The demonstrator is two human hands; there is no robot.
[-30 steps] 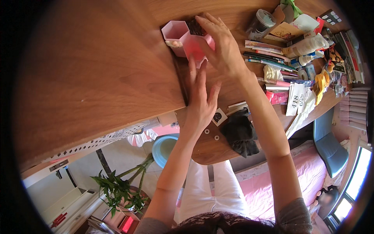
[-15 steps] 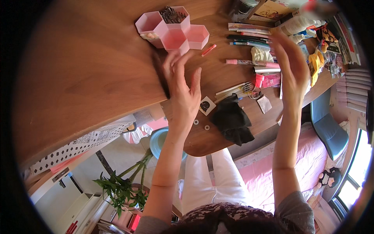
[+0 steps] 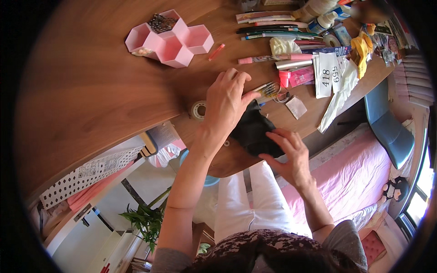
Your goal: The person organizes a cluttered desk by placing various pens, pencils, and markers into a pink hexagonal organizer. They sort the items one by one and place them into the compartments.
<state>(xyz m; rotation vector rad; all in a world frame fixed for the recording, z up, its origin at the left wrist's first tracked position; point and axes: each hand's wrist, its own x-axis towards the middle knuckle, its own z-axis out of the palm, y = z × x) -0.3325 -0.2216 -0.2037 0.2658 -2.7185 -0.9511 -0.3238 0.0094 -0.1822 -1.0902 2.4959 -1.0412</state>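
A crumpled black cloth (image 3: 256,129) lies on the wooden desk near its front edge. My right hand (image 3: 293,157) is at the cloth's right side, thumb and fingers apart around its edge; the fingertips seem to touch it. Above the cloth's upper left my left hand (image 3: 227,98) hovers, fingers bent and thumb spread, with nothing visible in it. Its thumb points toward a bundle of thin brushes (image 3: 268,91). A roll of tape (image 3: 199,110) sits beside my left wrist. One small ring (image 3: 226,143) lies left of the cloth.
A pink hexagonal organizer (image 3: 175,50) stands at the far left, a small red stick (image 3: 217,52) beside it. Pens (image 3: 273,35), bottles (image 3: 322,22), paper slips (image 3: 324,75) and a yellow cloth item (image 3: 362,52) crowd the right. A blue chair (image 3: 387,129) stands beyond the desk.
My right hand has come down from over the pens and paper to the black cloth. My left hand has moved away from the organizer toward the brushes. The view has shifted.
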